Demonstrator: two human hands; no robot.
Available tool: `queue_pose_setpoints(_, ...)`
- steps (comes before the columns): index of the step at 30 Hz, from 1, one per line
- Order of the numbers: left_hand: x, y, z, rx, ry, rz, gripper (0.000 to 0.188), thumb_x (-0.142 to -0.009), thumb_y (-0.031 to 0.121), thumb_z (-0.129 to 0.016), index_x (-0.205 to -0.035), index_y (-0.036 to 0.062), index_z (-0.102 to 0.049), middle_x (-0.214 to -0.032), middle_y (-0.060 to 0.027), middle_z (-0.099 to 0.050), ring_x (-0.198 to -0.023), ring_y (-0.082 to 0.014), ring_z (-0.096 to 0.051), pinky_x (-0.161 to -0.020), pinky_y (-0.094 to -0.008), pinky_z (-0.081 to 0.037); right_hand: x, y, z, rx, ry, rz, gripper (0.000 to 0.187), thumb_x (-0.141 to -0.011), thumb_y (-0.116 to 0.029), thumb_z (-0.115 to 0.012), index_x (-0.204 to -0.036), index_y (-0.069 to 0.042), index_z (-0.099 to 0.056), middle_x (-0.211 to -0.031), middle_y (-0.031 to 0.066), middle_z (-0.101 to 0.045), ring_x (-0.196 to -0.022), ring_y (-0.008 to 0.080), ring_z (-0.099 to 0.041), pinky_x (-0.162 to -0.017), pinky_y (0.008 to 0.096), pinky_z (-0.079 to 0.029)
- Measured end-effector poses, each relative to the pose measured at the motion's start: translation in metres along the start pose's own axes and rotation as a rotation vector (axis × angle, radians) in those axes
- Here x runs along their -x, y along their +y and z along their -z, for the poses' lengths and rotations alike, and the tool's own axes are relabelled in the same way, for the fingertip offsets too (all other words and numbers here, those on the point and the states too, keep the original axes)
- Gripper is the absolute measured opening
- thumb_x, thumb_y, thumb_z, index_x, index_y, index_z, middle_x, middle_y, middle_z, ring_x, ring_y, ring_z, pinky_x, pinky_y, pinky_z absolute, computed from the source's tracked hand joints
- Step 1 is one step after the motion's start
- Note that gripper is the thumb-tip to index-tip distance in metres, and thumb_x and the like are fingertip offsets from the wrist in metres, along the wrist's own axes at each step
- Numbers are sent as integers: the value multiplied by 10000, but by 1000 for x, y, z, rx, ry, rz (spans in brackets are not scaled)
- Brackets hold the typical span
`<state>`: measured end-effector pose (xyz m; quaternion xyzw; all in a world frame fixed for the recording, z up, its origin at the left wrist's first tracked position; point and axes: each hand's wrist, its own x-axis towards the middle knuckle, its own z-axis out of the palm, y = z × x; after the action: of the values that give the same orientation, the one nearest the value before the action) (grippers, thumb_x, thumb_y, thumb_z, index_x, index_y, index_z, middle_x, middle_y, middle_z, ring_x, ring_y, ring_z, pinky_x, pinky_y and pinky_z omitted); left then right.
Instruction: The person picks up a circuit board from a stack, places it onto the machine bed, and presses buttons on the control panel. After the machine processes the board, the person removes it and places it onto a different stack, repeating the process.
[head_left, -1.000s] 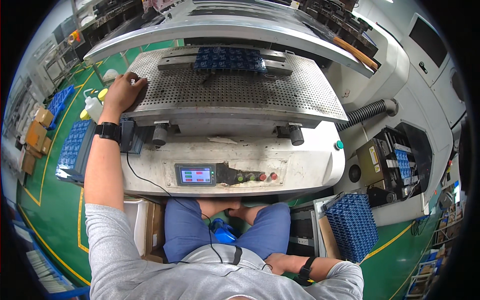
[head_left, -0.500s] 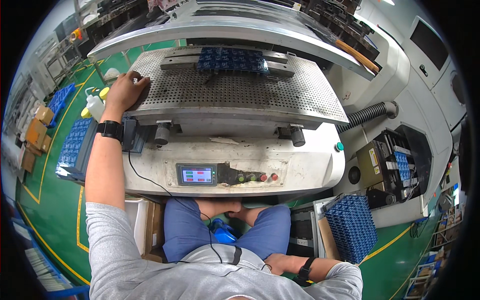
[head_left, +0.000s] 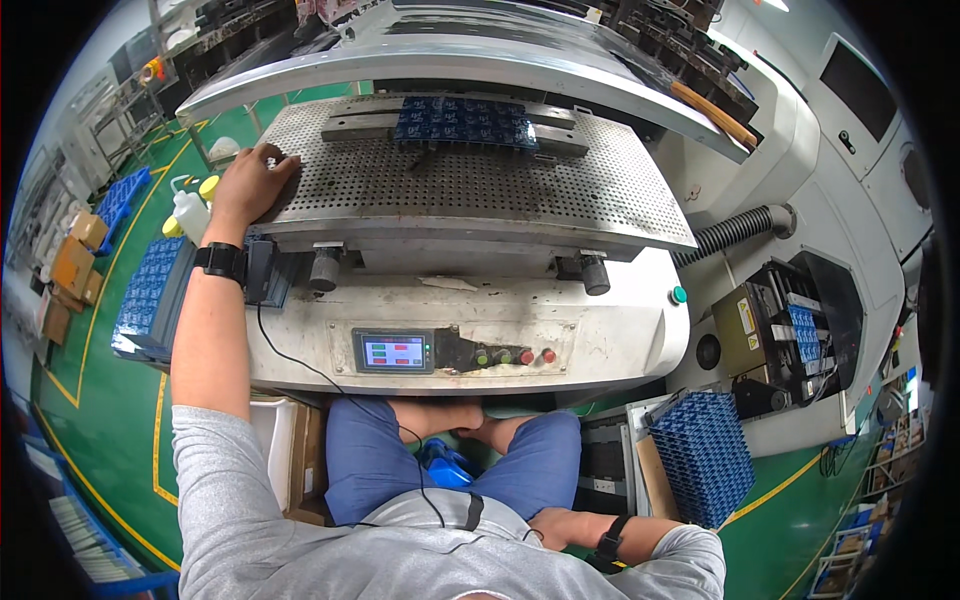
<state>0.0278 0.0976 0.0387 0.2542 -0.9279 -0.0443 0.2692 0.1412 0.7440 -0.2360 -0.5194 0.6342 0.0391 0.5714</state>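
From the head view, I see the person seated at a perforated metal worktop [head_left: 400, 190], and every place I give is reckoned from that. The left hand [head_left: 255, 182] rests on the worktop's left edge, fingers loosely curled and thumb standing apart, with nothing visible in its grasp; it looks like a plain resting spot, steadying the outstretched arm. The right hand [head_left: 550, 526] lies well nearer the body than the worktop, against the lap (half tucked at the shirt hem, so I cannot tell whether it is closed or holds anything).

The blue panel [head_left: 465, 122] sits toward the worktop's far edge, across metal bars [head_left: 358, 126], which probably support it clear of the holes. Neither hand touches it. Above the worktop's far side hangs a wide metal frame [head_left: 450, 62], leaving the panel exposed beneath its near edge.

Below the worktop's front are a small screen [head_left: 393, 351] and push buttons [head_left: 505, 355], presumably set there for easy reach. Left of the worktop stand a stack of blue panels [head_left: 152, 288] and a white squeeze bottle [head_left: 190, 214]; lower right of it leans a blue pile [head_left: 703, 456], likely kept aside for working room.
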Motion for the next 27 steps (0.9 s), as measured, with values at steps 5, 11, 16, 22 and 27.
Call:
queue_pose_setpoints(5, 1, 1, 1, -6, -5, 4, 489, -994, 554, -681, -1174, 106, -763, -1223, -243, -711, -1155, -422, -688, -1024, -470, -534, 0, 2, -1, -16, 34, 12, 478, -921, -440, -595, -1119, -55, -797, -1143, 253, -767, -1114, 449, -715, -927, 532, -551)
queue_pose_setpoints(11, 0, -2, 0, -8, -1, -12, 496, -993, 556, -680, -1182, 105, -758, -1215, -244, -713, -1145, -426, -692, -1014, -476, -537, -7, 8, -11, -3, 30, 8, 471, -923, -431, -597, -1088, -41, -802, -1126, 253, -770, -1106, 451, -717, -918, 529, -556)
queue_pose_setpoints(16, -2, -4, -3, -15, -2, -8, 506, -992, 562, -678, -1192, 103, -754, -1212, -242, -714, -1135, -430, -697, -1000, -481, -543, -13, 11, -13, 36, -85, -36, 527, -930, -454, -611, -1304, -97, -717, -1264, 235, -739, -1174, 457, -680, -984, 527, -537)
queue_pose_setpoints(22, -2, -5, -3, -8, 2, -14, 504, -993, 566, -673, -1192, 110, -755, -1208, -243, -715, -1139, -432, -697, -1001, -483, -543, -6, 9, -14, -20, 77, 24, 468, -912, -434, -612, -1080, -41, -802, -1118, 253, -770, -1099, 451, -716, -921, 527, -555)
queue_pose_setpoints(27, -1, -4, -2, -16, 1, -8, 501, -990, 566, -675, -1190, 114, -756, -1206, -245, -715, -1136, -433, -697, -1000, -483, -544, -7, 8, -14, -4, 53, 1, 466, -908, -436, -616, -1081, -46, -801, -1113, 252, -771, -1100, 449, -717, -920, 527, -555)
